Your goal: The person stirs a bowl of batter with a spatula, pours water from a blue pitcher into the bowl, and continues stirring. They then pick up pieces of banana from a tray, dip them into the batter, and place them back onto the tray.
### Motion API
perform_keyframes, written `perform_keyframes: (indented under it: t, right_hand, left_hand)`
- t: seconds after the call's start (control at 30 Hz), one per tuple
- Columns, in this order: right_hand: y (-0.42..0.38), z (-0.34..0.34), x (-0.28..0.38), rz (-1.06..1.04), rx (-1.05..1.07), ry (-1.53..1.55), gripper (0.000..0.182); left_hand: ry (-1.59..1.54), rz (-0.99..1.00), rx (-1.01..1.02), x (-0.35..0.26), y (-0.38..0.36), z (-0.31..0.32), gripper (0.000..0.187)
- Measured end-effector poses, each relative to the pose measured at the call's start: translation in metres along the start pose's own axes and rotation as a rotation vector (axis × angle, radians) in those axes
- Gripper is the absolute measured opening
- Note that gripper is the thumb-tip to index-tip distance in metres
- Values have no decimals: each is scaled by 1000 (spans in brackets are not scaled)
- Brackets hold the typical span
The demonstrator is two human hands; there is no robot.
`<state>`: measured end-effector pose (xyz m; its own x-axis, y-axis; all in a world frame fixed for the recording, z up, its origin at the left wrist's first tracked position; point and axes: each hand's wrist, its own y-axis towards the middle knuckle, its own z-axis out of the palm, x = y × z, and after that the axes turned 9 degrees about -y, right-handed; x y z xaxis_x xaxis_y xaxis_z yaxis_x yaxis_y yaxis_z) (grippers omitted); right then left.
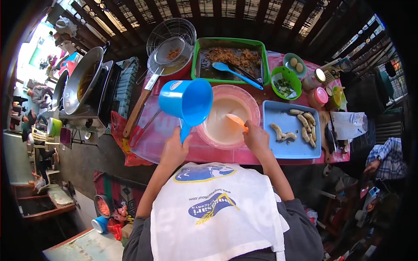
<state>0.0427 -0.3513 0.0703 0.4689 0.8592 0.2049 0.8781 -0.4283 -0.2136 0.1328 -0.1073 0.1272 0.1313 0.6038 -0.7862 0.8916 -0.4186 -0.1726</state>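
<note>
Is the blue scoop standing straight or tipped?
Tipped: the left hand holds the blue scoop with its base pointing left and its mouth turned toward the pink bowl.

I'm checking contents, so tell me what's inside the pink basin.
Pale liquid sits in the pink basin, hiding its bottom. The blue dipper blocks part of the basin's left side, and the orange utensil in the right hand covers some of the liquid.

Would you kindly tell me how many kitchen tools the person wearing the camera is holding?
2: a blue dipper in the left hand, and an orange spoon in the right hand, over the pink bowl. No others show in either hand.
</note>
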Motion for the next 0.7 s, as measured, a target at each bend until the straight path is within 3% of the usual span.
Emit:
perform_keyframes:
  t: [0.4,0.7]
  right_hand:
    - [-1,8,-12,-65,-77,38,24]
    - [8,6,-14,-77,-145,-170,18]
  left_hand:
    - [48,62,49,-8,4,16,29]
    - [63,86,43,-7,6,17,30]
